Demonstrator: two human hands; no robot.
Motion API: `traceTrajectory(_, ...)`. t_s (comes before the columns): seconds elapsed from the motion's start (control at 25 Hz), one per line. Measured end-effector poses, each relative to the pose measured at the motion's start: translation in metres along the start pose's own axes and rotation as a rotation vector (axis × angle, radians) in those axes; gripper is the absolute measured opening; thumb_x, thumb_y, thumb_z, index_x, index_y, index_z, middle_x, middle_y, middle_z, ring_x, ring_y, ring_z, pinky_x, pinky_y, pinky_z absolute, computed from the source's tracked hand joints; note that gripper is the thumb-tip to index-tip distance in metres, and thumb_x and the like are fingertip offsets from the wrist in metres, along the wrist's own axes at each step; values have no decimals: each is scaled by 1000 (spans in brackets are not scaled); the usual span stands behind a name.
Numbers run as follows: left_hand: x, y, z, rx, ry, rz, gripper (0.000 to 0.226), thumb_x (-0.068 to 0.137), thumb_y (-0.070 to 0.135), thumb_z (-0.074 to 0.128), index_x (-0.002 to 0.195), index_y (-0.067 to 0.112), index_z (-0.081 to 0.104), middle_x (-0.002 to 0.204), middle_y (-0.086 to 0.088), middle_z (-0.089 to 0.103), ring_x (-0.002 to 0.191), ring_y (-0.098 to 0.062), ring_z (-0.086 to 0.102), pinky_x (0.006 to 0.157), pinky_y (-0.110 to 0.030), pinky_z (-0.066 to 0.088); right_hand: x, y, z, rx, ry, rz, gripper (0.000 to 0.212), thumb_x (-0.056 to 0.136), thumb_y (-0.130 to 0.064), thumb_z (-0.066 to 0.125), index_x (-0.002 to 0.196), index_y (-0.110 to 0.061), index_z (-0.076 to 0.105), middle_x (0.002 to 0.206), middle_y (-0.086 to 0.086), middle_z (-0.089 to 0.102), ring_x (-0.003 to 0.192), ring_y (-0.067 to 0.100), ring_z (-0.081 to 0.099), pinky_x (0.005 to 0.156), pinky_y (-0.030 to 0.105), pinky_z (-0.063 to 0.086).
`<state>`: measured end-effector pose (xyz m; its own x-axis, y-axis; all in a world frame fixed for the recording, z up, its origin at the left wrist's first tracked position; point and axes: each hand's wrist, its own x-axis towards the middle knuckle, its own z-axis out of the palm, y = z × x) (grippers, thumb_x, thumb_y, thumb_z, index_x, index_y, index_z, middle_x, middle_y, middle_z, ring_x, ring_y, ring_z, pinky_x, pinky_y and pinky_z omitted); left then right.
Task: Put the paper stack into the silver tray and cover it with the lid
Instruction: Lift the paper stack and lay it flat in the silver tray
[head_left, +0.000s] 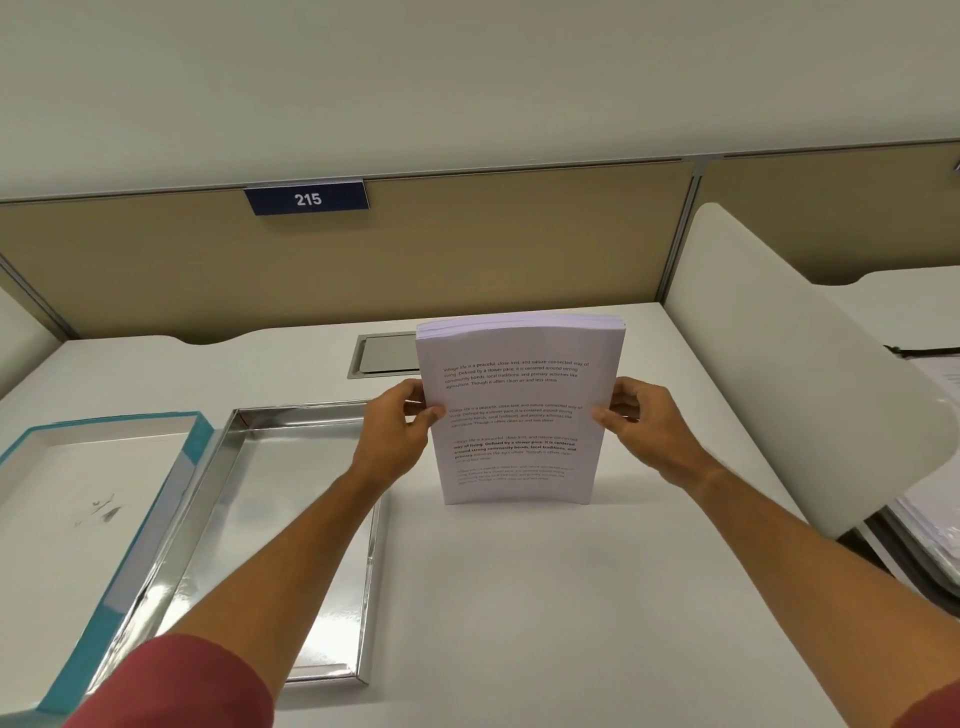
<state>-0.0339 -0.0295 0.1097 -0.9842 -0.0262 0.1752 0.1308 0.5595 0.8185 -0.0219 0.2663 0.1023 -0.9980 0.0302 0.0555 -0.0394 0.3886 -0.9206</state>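
Observation:
A white paper stack (517, 410) with printed text stands upright on its lower edge on the white desk. My left hand (395, 426) grips its left side and my right hand (644, 421) grips its right side. The silver tray (291, 519), shiny and with nothing in it, lies flat on the desk to the left of the stack, partly under my left forearm. Further left lies the lid (78, 499), turned upside down, with teal walls and a white inside.
A beige partition with a "215" sign (307, 199) closes the back of the desk. A metal cable hatch (384, 353) sits behind the stack. A white divider panel (810, 374) stands at the right, with more papers (930, 514) beyond it.

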Motion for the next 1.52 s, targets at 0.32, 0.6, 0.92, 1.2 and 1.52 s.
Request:
traceTrajectory(0.32, -1, -5, 0, -74, 11, -6, 21, 88, 13, 66, 108, 6, 65, 104, -2, 69, 90, -20, 64, 84, -29, 51, 1, 5, -5, 20, -2, -11, 26, 84, -10, 72, 109, -5, 67, 101, 8, 73, 96, 24, 69, 91, 38, 56)
traceTrajectory(0.6, -1, -16, -1, -191, -44, -86, 23, 85, 11, 70, 108, 10, 69, 103, -2, 73, 91, -18, 70, 88, -35, 56, 3, 15, -4, 81, -62, 21, 27, 84, -5, 70, 110, -9, 66, 104, 6, 73, 98, 21, 70, 93, 39, 55)
traceTrajectory(0.92, 1, -25, 0, -208, -72, -95, 21, 82, 10, 73, 103, 13, 72, 101, -1, 75, 90, -18, 72, 88, -36, 58, 2, 28, 3, 97, -40, 34, 30, 84, -5, 70, 114, -10, 68, 104, 4, 74, 98, 18, 71, 93, 35, 55)
traceTrajectory(1.2, 5, -25, 2, -210, -62, -119, 20, 81, 16, 75, 99, 10, 70, 97, -2, 75, 89, -21, 71, 80, -29, 57, 6, 28, 7, 74, -5, 24, 27, 83, -4, 70, 111, -5, 69, 102, 8, 74, 96, 25, 70, 90, 38, 57)
traceTrajectory(1.52, 3, -7, -34, -483, -70, -156, 16, 84, 11, 71, 100, 8, 70, 100, -11, 74, 93, -27, 72, 79, -34, 60, 21, -13, 1, 205, -126, 31, 32, 86, -5, 68, 117, 2, 64, 106, 16, 72, 95, 31, 71, 84, 47, 58)
